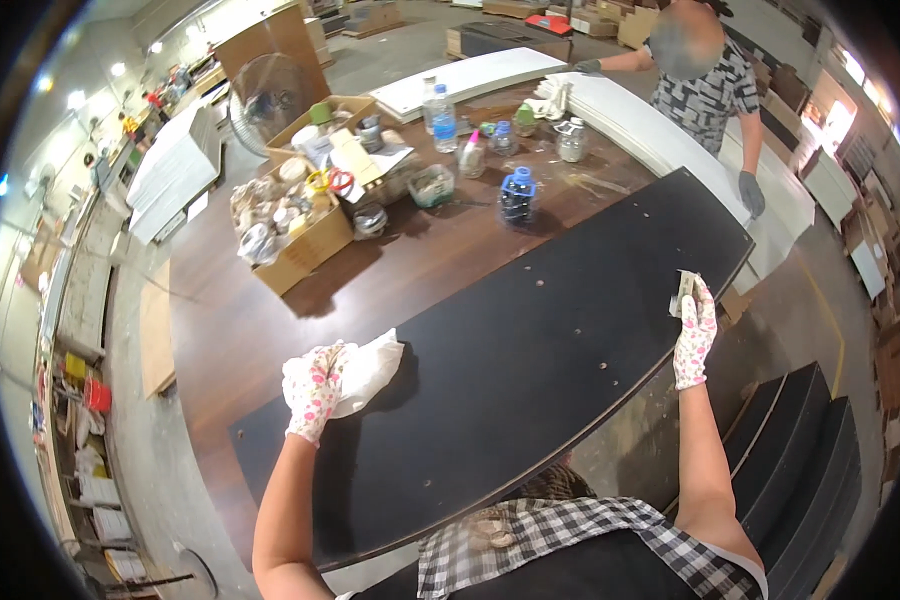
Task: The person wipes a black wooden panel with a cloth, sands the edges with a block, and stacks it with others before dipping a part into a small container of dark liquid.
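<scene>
A long black panel (490, 370) with several small holes lies across the brown table in front of me. My left hand (315, 390), in a white glove with a pink flower pattern, is closed on a bunched white cloth (372, 372) over the panel's left part. Near the panel's right end, my right hand (696, 340), in a matching glove, pinches a small pale flat piece (681, 294) whose kind I cannot make out. The fingers of that hand are at the panel's right end, close to its near edge.
On the brown table (210, 330) stand a cardboard box (305, 255) of supplies, a water bottle (443, 120), a blue-topped jar (518, 198) and several small jars. A person (705, 90) in grey gloves handles white panels (620, 115) at the far right. Black panels (785, 450) are stacked at my right.
</scene>
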`<state>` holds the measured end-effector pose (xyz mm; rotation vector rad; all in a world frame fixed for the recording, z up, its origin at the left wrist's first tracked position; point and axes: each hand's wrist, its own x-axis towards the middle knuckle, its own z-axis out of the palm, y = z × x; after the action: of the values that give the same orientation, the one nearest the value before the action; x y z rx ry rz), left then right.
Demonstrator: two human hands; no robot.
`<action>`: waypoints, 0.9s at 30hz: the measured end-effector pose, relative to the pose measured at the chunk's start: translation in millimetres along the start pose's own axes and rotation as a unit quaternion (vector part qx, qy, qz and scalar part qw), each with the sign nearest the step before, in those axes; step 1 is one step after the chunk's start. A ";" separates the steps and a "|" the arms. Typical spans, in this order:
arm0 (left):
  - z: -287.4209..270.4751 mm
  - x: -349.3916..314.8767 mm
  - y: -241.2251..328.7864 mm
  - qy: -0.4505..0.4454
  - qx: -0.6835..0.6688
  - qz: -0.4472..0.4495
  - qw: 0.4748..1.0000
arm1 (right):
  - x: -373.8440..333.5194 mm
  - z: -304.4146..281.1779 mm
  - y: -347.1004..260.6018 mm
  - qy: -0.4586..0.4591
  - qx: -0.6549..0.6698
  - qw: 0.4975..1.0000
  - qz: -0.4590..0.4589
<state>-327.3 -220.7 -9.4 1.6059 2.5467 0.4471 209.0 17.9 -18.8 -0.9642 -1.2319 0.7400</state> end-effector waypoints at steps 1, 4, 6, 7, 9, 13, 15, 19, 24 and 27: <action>10.5 13.6 14.7 0.004 -0.046 0.025 0.999 | 10.5 -11.3 8.1 0.011 -0.006 1.000 -0.001; 49.1 63.9 71.6 0.033 -0.045 0.114 0.992 | 35.1 -27.7 22.6 0.026 -0.005 0.999 0.025; 68.2 97.1 149.0 0.025 -0.026 0.143 0.989 | 39.7 -31.2 25.6 0.019 -0.003 1.000 0.023; 72.2 112.0 188.5 -0.002 -0.011 0.132 0.991 | 35.4 -23.5 12.6 0.005 0.041 0.997 0.058; 111.8 149.6 230.7 0.022 -0.079 0.166 0.983 | 29.6 -21.0 4.1 -0.064 0.125 0.989 0.039; 169.0 223.3 374.0 -0.049 -0.183 0.158 0.969 | 27.7 -31.1 -11.4 -0.094 0.218 0.960 0.147; 172.6 248.0 460.8 -0.014 -0.067 0.207 0.976 | 28.8 -53.0 8.5 -0.157 0.235 0.949 0.142; 187.8 288.0 582.3 -0.060 -0.095 0.143 0.983 | 69.2 -87.7 29.0 -0.151 0.195 0.960 0.130; 260.3 364.7 666.4 -0.061 -0.104 0.158 0.980 | 109.2 -140.4 62.1 -0.051 0.137 0.981 0.130; 277.9 389.9 724.7 -0.077 -0.082 0.149 0.982 | 119.4 -170.8 65.3 -0.010 0.111 0.991 0.069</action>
<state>194.8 473.1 -30.6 1.8827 2.1073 0.5211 402.6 117.5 -35.9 -0.8663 -1.0819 0.9768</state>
